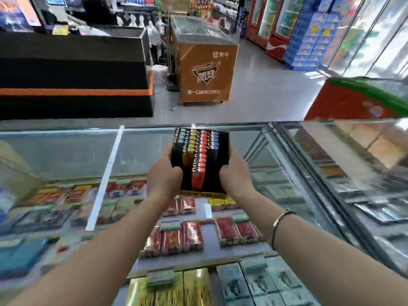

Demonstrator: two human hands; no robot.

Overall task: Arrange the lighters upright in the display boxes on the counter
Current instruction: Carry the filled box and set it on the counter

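Black display box [199,173] | left hand [163,176], right hand [236,175] grip sides | base hidden

At upper centre of the frame you face an orange freezer chest [205,69] printed with white Chinese characters, including "蒙牛". The yellow strip on the lighter display box [204,194] is too blurred to read.
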